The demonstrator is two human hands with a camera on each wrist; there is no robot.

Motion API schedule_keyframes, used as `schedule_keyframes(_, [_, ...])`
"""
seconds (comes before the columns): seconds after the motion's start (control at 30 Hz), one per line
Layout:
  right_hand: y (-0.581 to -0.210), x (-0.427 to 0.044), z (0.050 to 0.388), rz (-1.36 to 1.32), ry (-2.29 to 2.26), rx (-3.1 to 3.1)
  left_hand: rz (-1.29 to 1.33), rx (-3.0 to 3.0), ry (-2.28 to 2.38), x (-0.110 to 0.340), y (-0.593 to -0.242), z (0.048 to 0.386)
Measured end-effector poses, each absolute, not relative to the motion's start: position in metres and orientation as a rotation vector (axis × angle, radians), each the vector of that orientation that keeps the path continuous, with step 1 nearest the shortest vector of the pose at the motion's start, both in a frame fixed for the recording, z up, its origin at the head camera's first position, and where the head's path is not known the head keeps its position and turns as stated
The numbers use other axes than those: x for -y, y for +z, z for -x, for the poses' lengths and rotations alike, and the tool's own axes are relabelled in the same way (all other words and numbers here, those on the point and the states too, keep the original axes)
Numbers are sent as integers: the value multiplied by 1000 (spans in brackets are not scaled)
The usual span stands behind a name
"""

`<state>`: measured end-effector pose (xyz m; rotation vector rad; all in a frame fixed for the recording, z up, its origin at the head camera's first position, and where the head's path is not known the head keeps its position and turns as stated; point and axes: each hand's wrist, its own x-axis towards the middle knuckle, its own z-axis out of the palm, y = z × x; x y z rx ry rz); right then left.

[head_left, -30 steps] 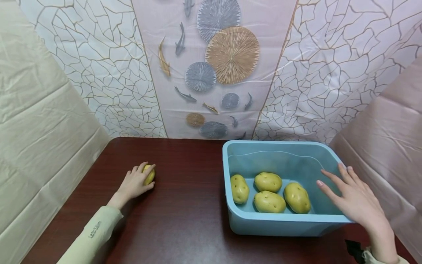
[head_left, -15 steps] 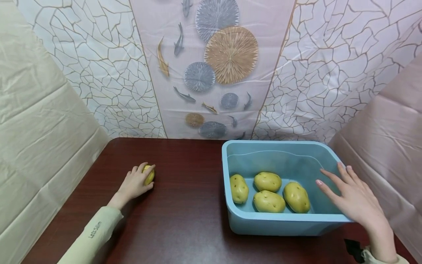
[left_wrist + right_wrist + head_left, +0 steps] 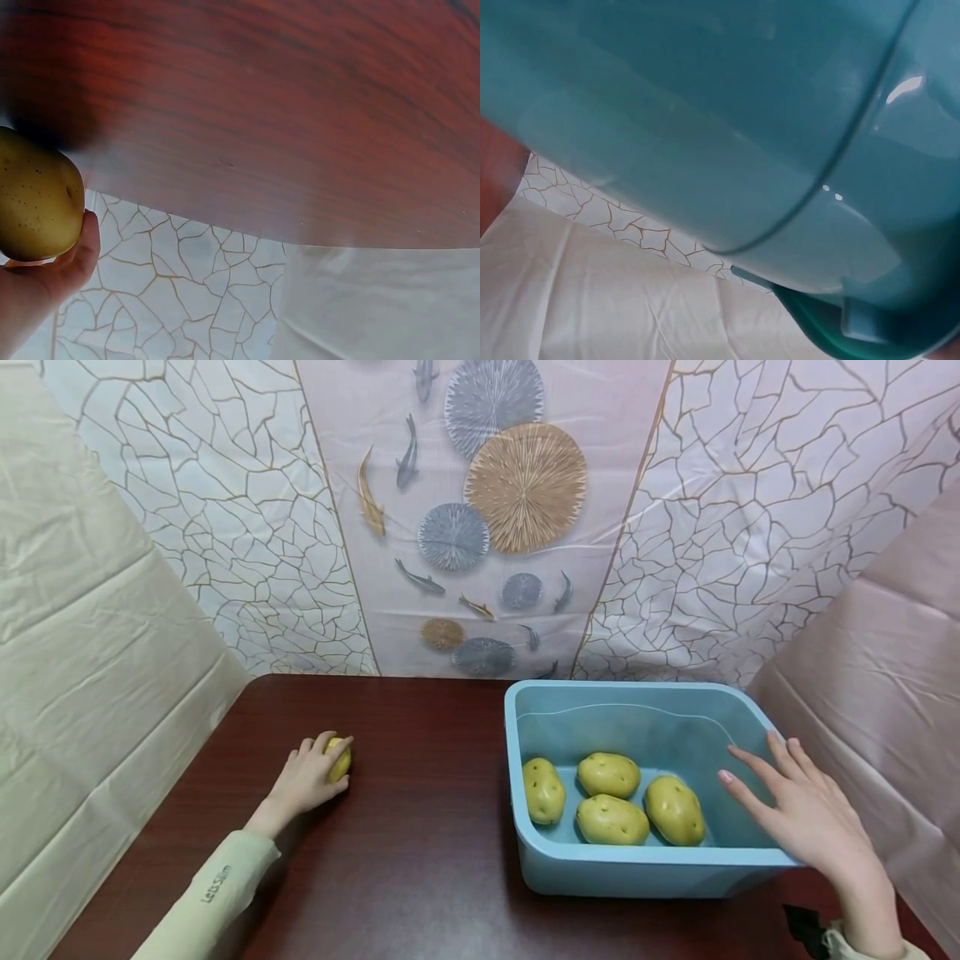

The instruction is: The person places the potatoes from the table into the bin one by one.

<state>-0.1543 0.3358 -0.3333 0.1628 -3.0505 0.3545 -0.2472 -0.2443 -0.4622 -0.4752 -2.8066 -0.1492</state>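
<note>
At the left of the table, my left hand grips a yellow potato, its fingers curved over the top and far side. Much of that potato is covered by the hand in the head view; the left wrist view shows its speckled skin with a finger beside it. On the right stands a light blue plastic bin. My right hand rests on the bin's right rim, fingers spread and fairly straight. Several yellow potatoes lie on the bin's floor, mostly toward its left and middle.
The dark red-brown wooden table spans the space between the left hand and the bin. Patterned cloth hangs behind the table's back edge. Pale fabric walls slope down at both sides, the right one close to the bin.
</note>
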Motion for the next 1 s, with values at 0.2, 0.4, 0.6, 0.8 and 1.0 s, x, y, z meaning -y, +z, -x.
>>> schedule_keyframes(0.2, [-334,-337,155,-164,353,3052,480,2806,-142,245,-463,247])
schedule_keyframes(0.4, [-334,-337,155,-164,353,3055,494,2795,-152,244,-462,245])
schedule_keyframes(0.6, [-334,-337,155,-164,351,3051,509,2768,-142,239,-458,244])
schedule_keyframes(0.8, [-334,-337,155,-166,353,3046,543,2737,-152,230,-453,243])
schedule_keyframes(1.0, [-334,-336,155,-163,347,3048,572,2717,-146,223,-448,242])
